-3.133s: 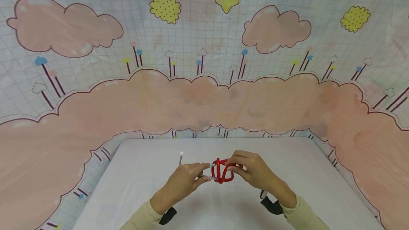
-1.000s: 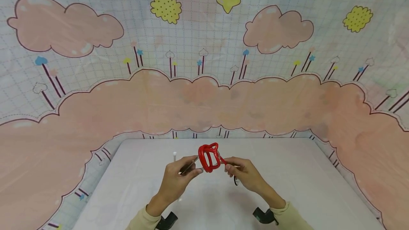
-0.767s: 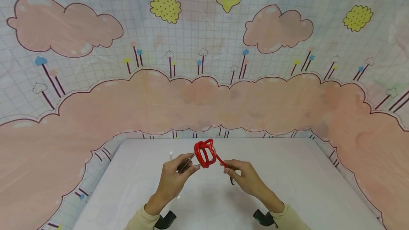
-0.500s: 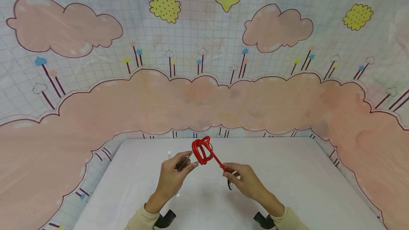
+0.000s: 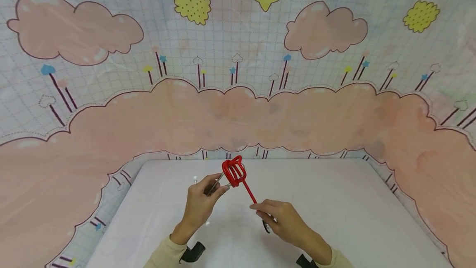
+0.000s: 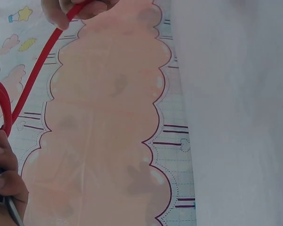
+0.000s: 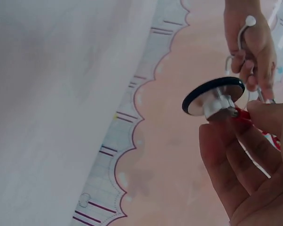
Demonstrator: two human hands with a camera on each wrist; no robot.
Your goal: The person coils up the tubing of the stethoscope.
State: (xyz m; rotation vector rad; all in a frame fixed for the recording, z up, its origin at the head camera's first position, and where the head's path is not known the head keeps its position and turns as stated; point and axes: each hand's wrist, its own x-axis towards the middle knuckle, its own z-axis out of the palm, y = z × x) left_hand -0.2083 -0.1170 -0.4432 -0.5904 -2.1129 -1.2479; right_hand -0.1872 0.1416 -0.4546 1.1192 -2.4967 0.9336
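Note:
A stethoscope with red tubing point(image 5: 234, 171) is held up above the white table. Its tubing is bundled in several loops at the end of the metal ear tubes point(image 5: 215, 185). My left hand point(image 5: 199, 199) grips those ear tubes between thumb and fingers. A white ear tip point(image 5: 195, 179) sticks up behind it. From the bundle a straight length of tubing runs down to my right hand point(image 5: 280, 220), which pinches it beside the chest piece. In the right wrist view the round chest piece point(image 7: 214, 101) shows its black rim and metal stem, just beyond my fingertips.
The white table point(image 5: 334, 193) lies under both hands. Behind it hangs a cloth backdrop point(image 5: 238, 119) printed with clouds and stars. A black wrist camera mount point(image 5: 194, 252) sits below the left wrist, and another mount point(image 5: 306, 261) by the right.
The right hand has moved from the loops down and toward me, drawing out a lengthening straight piece of tubing. The left hand has tilted the bundle up and left.

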